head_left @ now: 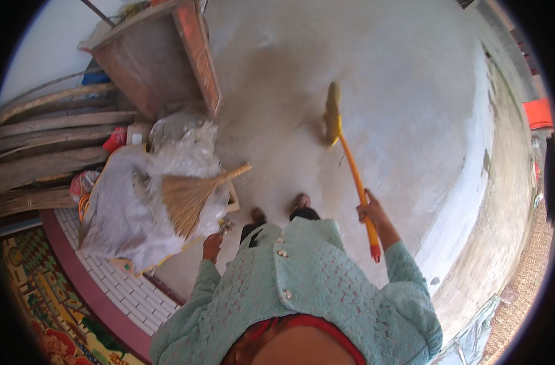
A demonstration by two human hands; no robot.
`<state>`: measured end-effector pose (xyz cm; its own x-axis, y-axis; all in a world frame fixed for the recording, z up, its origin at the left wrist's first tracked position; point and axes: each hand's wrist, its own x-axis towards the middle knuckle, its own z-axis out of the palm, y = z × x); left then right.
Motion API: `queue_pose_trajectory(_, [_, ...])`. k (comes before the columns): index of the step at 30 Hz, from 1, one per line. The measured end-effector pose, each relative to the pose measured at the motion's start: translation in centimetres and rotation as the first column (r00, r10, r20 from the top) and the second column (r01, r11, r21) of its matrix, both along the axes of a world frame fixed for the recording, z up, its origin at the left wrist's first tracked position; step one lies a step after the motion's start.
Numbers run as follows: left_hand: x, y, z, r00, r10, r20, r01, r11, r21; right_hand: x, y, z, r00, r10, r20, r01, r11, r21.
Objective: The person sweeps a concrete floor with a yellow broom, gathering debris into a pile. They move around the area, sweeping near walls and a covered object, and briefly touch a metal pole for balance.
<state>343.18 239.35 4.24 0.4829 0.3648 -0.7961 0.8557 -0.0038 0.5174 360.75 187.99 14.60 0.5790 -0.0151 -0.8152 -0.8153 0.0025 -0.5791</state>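
Observation:
My right hand (371, 208) grips the orange handle of a broom (353, 167) whose yellow head (332, 115) rests on the grey concrete floor (399, 91) ahead of me. My left hand (212, 246) hangs low at my left side, fingers curled around a small object that I cannot make out. Just beyond it, a straw hand broom (189, 198) leans on a heap of white sacks and clear plastic bags (137, 194). My feet (280, 210) stand on the concrete between both hands.
A wooden cabinet (162, 55) stands at the upper left. Long wooden planks (46, 140) lie stacked at the left. A white tiled step with a dark red edge (101, 286) runs at lower left. A rough ledge and drain (502, 201) border the right.

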Motion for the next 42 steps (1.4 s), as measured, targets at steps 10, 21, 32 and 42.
queue_pose_trajectory(10, [10.6,-6.0,2.1,0.882,-0.424,0.206,0.363,0.890,0.277,-2.8,-3.6,-5.9,0.958,-0.114,-0.265,0.205,0.915,0.347])
queue_pose_trajectory(21, [9.2,-3.3,-0.2,0.664,-0.748,-0.012,0.652,0.571,0.499,5.1,-5.3,-4.5,0.995,-0.092,0.026,0.088,0.988,0.130])
queue_pose_trajectory(32, [22.5,-0.8,-4.8,0.833,-0.545,0.098,0.541,0.838,0.070,-1.8,1.0,3.9,0.826,-0.562,0.049,0.549,0.820,0.160])
queue_pose_trajectory(42, [30.7,-0.1,-5.8,0.720,-0.694,0.008,0.693,0.719,-0.057,-9.8,9.3,6.6,0.305,-0.921,-0.241,0.926,0.346,-0.149])
